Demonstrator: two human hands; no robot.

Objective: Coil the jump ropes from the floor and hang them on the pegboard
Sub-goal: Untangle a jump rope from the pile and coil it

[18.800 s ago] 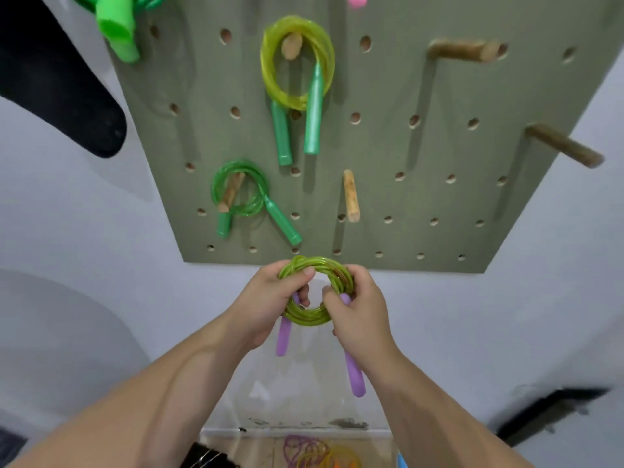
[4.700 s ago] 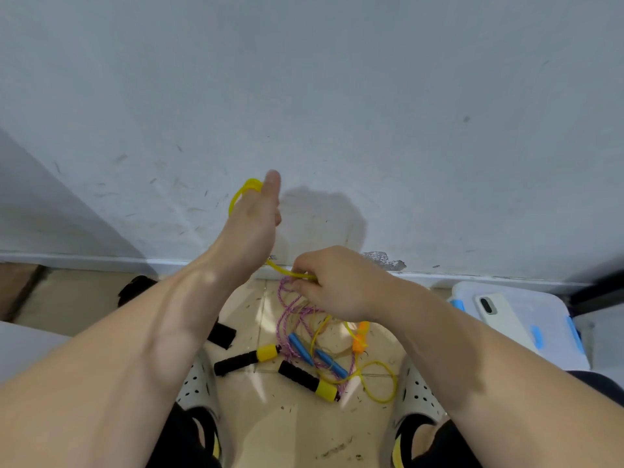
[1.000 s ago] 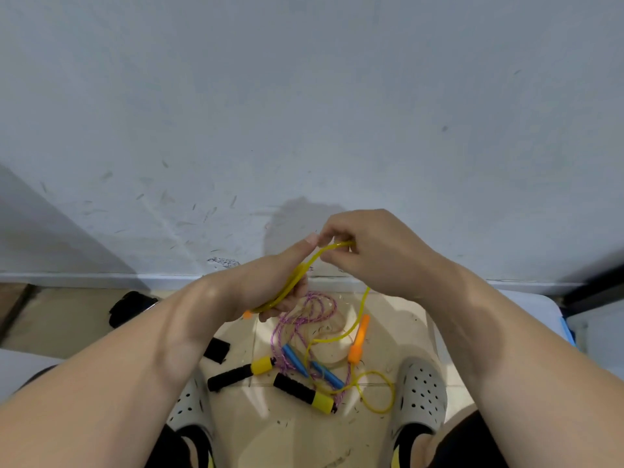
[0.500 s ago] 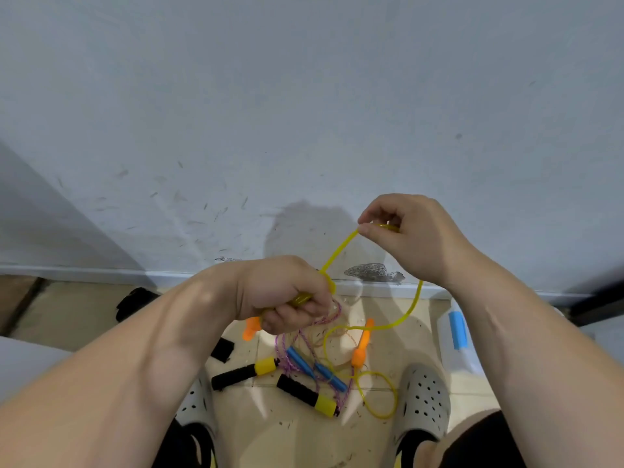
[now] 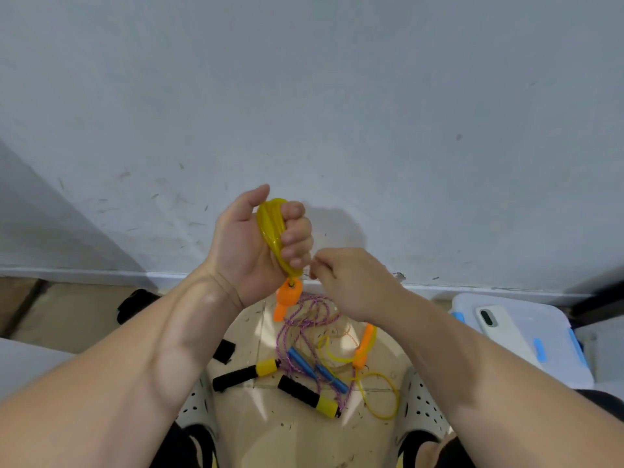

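Observation:
My left hand [image 5: 256, 244] is raised, palm toward me, closed on several loops of the yellow jump rope [image 5: 271, 231]; one orange handle [image 5: 286, 298] hangs just under that fist. My right hand [image 5: 351, 282] sits right beside it, fingers pinched where the rope leaves the coil. The rope's loose end [image 5: 378, 396] and second orange handle [image 5: 364, 344] lie on the floor. A pink-purple rope with blue handles [image 5: 315, 364] and black-and-yellow handles [image 5: 307, 395] also lie there. The pegboard is out of view.
A white wall [image 5: 337, 96] fills the upper view, with a baseboard [image 5: 84, 273] below it. A white lidded bin [image 5: 547, 339] with a phone [image 5: 499, 329] on it stands at the right. My feet in white perforated clogs [image 5: 423, 407] flank the ropes.
My left hand turned palm-up and rose with more yellow loops in it. My right hand came down from its raised pull and closed in beside the left fist.

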